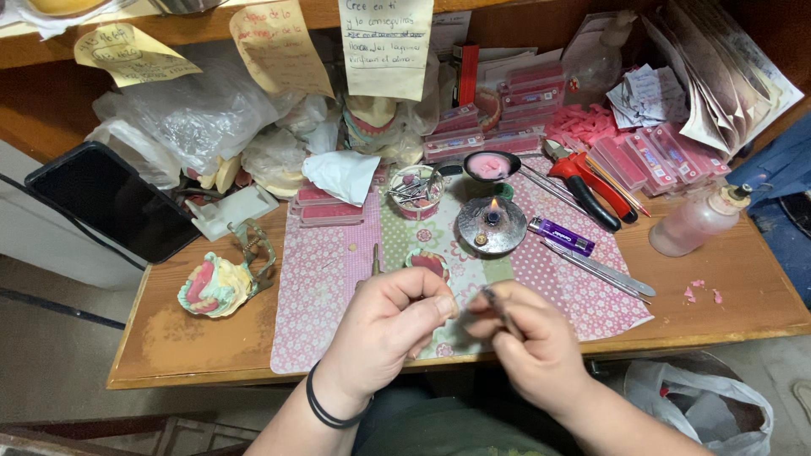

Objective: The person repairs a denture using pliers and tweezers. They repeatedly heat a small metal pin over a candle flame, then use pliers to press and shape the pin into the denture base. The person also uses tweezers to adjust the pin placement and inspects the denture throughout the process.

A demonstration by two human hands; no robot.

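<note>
We pinch a thin metal tool (497, 307) between the closed fingers of our right hand (528, 338), while our left hand (389, 325) curls shut against its tip, both held together just above the patterned pink mat (325, 279), near the lit spirit burner (491, 223).
</note>
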